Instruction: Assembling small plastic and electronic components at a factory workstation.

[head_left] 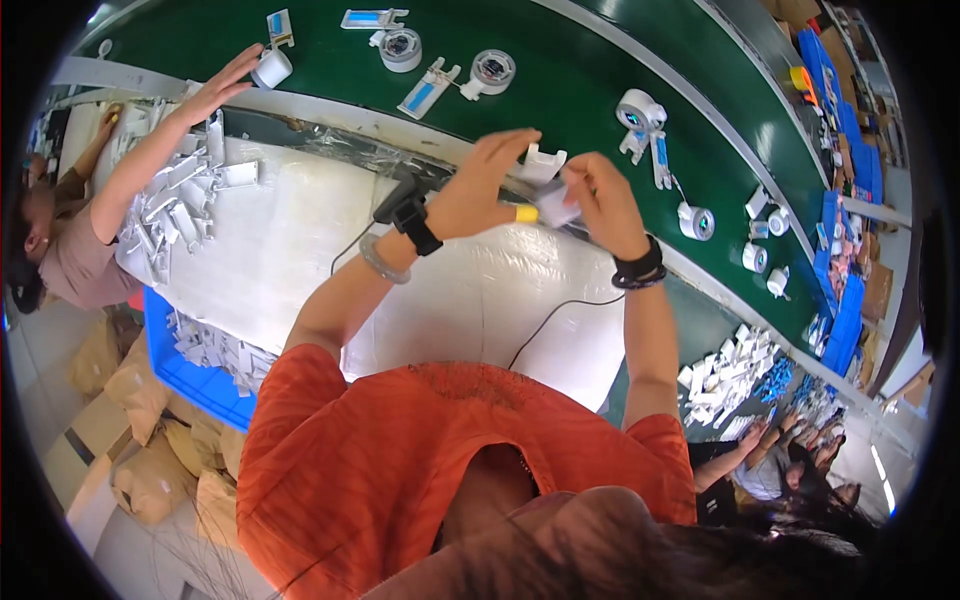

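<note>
White plastic piece (556, 206), motion-blurred, sits between the fingers of the two hands, close by the left thumb tip. Beyond all the fingertips runs the green belt (575, 95); nearer than the fingers spreads the white-covered worktop (300, 225). Well left of them, toward the body, stands a blue bin (215, 395). The left hand (480, 195) has its fingers extended, thumb apart; the right hand (608, 205) bends its fingers at the piece, though whether they grip it I cannot tell. Past the left fingertips lies a round white device (490, 72). A white bracket (543, 162) shows between both hands' fingertips. Yellow cover (526, 214) caps the left thumb.
</note>
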{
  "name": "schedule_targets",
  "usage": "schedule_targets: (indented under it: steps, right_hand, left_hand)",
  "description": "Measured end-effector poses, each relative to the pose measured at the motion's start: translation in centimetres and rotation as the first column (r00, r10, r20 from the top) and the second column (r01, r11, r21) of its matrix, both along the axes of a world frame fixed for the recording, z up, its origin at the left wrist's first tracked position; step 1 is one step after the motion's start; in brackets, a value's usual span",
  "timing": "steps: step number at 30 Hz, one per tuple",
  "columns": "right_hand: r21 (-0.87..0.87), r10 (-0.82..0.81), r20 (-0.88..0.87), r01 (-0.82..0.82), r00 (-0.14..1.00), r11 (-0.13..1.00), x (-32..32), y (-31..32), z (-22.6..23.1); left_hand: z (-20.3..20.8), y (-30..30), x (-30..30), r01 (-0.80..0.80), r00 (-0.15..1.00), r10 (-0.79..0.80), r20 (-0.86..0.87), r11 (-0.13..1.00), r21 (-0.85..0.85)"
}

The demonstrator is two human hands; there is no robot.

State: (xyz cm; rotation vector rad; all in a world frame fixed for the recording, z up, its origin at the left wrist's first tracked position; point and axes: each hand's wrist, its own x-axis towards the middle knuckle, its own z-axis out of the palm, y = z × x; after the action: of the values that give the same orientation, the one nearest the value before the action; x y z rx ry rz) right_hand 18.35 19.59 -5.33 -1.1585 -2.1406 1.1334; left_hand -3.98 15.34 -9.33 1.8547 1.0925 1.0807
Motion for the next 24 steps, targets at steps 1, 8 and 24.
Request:
schedule_targets:
  steps: [1,8,24]
  right_hand:
    - [-0.111,0.023,-0.091,-0.034,0.996,0.993,0.1,-1.8,0.9]
    - [-0.567,-0.105,-0.405,-0.159,0.908,0.808,1.4,-12.3,4.9]
    - [0.102,-0.569,-0.122,0.580,0.813,0.808,1.5,-22.0,4.3]
  left_hand:
    - [0.0,-1.3,0.6,0.036,0.999,-0.035,0.025,0.998,-0.047]
    - [4.2,-9.2,2.7,0.436,0.849,-0.167,0.501,0.755,-0.489]
    - [8.2,-14.7,4.6,0.266,0.960,-0.133,0.248,0.716,-0.646]
